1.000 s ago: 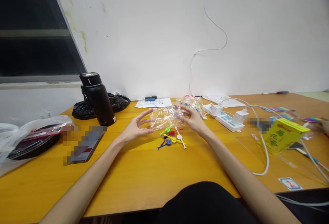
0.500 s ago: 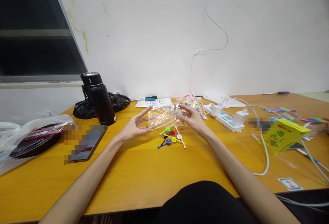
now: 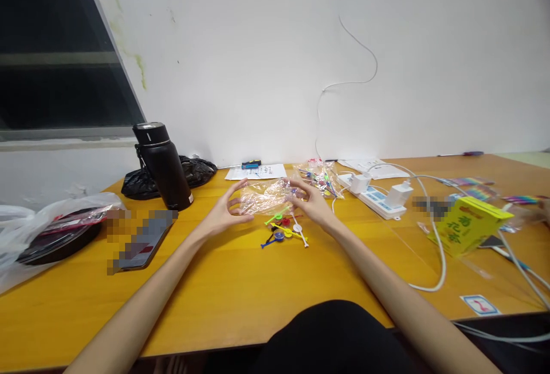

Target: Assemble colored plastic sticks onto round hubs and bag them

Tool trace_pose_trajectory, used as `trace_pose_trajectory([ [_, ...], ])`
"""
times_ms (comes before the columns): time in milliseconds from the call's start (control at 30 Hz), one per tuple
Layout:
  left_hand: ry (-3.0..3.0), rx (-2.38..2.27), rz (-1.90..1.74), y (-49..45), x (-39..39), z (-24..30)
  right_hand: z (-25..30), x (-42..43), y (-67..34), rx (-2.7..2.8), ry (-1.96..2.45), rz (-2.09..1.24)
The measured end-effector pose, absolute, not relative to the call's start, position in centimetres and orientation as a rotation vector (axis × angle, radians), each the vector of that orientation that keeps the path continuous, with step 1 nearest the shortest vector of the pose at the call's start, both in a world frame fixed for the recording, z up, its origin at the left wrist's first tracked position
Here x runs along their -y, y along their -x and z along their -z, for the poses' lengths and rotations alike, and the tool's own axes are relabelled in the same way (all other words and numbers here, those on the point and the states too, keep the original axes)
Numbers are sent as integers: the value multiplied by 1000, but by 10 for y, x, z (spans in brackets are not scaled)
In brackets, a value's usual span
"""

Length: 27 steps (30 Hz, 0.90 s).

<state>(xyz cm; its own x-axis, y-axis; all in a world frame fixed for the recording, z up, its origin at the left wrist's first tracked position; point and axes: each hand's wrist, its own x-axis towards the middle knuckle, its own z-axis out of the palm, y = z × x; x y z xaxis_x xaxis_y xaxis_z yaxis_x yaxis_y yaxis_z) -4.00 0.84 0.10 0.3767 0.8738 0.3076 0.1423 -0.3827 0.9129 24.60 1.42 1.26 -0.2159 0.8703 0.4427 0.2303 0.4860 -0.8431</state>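
A small clear plastic bag [image 3: 265, 199] is stretched between my two hands above the yellow wooden table [image 3: 240, 288]. My left hand [image 3: 226, 212] pinches its left edge with thumb and fingers. My right hand [image 3: 311, 202] grips the right edge, fingers curled. Just below the bag lies a small heap of coloured plastic ties [image 3: 284, 230]: green, red, yellow, blue and white, some with round heads. Neither hand touches the heap.
A black flask [image 3: 162, 165] and a black bag [image 3: 193, 171] stand at the back left, a phone [image 3: 141, 242] and a white plastic bag [image 3: 51, 231] at left. Another packet of coloured ties [image 3: 318, 176], a power strip [image 3: 373, 195] with cables and a yellow box [image 3: 468, 226] lie right.
Both hands have come a little closer together, and the bag between them has crumpled slightly and shifted left. The heap of ties has not moved.
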Motion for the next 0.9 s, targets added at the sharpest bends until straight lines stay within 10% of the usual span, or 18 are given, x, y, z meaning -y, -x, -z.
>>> trace_pose_trajectory([
  [900,-1534,-1681,-1377,112,-70,40,5,-26,-259,1954,1181,-673],
])
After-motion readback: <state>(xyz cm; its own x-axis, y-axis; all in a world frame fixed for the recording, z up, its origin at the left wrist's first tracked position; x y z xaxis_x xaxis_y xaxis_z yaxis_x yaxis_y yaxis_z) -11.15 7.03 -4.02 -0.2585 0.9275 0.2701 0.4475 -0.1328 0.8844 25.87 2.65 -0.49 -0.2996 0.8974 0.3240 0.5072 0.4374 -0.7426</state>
